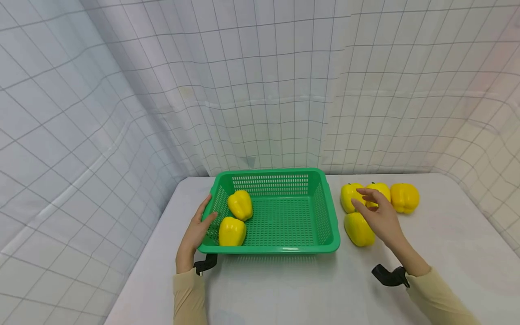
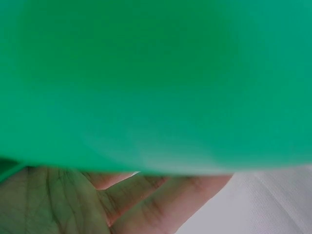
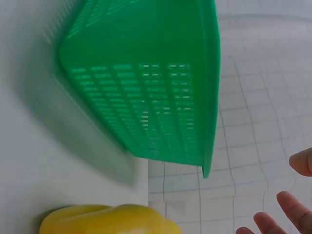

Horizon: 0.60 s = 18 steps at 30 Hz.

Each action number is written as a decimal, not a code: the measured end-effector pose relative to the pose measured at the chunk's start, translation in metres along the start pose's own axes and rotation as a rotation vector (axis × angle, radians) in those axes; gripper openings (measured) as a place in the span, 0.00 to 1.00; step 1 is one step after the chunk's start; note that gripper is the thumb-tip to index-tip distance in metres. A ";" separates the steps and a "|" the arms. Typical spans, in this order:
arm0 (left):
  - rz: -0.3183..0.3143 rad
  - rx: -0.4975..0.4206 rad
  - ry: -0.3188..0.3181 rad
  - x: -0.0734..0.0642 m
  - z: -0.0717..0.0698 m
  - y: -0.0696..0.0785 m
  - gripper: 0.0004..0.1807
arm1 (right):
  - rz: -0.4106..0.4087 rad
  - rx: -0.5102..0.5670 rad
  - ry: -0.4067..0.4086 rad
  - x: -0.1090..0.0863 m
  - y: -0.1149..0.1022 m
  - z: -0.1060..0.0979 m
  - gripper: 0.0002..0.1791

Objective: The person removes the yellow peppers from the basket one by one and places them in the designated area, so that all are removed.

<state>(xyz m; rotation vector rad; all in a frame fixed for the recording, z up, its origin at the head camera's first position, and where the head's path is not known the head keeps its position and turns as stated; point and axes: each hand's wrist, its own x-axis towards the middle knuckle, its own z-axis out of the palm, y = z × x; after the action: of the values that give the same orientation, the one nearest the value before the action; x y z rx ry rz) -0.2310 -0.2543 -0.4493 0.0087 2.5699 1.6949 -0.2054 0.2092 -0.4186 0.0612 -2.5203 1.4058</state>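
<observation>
A green plastic basket (image 1: pixel 280 249) sits on the white table with two yellow bell peppers inside, one (image 1: pixel 240 205) behind the other (image 1: pixel 232 232), both along its left side. My left hand (image 1: pixel 197 230) holds the basket's left rim, thumb over the inside and fingers outside; the left wrist view shows the palm and fingers (image 2: pixel 151 207) beneath the rim. To the right of the basket, my right hand (image 1: pixel 379 216) hovers over yellow bell peppers, holding nothing, its fingers parted from the thumb. The nearest bell pepper (image 1: pixel 359 230) lies just left of that hand.
Behind the right hand stand more yellow bell peppers: one at left (image 1: pixel 349 197), one partly hidden by the fingers (image 1: pixel 382 189), and one at right (image 1: pixel 404 197). A white checked curtain (image 1: pixel 280 113) hangs behind and beside the white table (image 1: pixel 284 289).
</observation>
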 end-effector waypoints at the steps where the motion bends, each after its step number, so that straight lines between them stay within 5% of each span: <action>1: 0.001 0.001 0.000 0.000 0.000 0.000 0.33 | -0.009 0.007 0.004 0.002 -0.004 0.001 0.28; 7: -0.008 0.009 0.003 0.000 0.000 0.001 0.33 | -0.077 0.055 -0.024 0.014 -0.026 0.010 0.22; 18: -0.008 0.005 0.004 -0.002 0.001 0.002 0.33 | -0.213 0.094 -0.207 0.028 -0.074 0.032 0.17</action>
<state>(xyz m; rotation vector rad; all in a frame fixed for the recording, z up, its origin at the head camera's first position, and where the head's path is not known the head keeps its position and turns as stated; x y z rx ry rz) -0.2293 -0.2527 -0.4476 -0.0048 2.5733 1.6867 -0.2267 0.1452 -0.3667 0.5016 -2.5137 1.4964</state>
